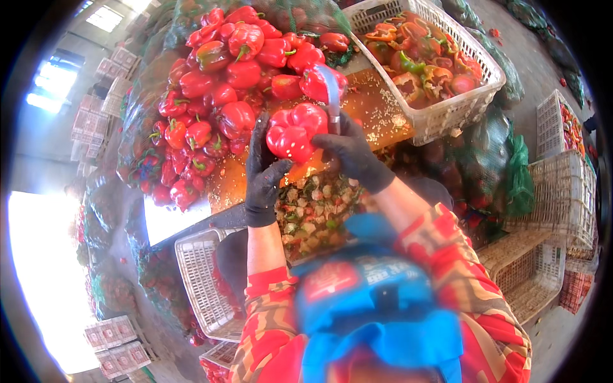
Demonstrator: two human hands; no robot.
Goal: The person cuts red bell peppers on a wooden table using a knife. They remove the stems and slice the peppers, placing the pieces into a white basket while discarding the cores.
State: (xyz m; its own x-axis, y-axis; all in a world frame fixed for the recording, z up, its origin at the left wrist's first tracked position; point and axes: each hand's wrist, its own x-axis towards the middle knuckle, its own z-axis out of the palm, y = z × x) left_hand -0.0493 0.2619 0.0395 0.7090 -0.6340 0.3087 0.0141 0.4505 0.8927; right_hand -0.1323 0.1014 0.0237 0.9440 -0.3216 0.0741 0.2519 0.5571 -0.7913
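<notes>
Black-gloved, my left hand [263, 184] grips a glossy red bell pepper [298, 131] from its left side. A few pale seeds stick to the pepper's skin. My right hand [357, 155], also gloved in black, holds a short knife [331, 88] whose blurred blade points away from me. Its thumb rests against the pepper's right side. Just beyond my hands, a large heap of whole red peppers [243, 74] covers much of the orange-brown board [373, 107], where seeds are scattered. Below the pepper, a container of cut-out cores and stems [316, 206] sits near my body.
At the far right of the board, a white plastic crate [448, 117] holds opened peppers [421, 55]. Another crate [203, 282] stands at my left leg. Stacked crates [560, 201] and green mesh sacks [486, 153] are on my right.
</notes>
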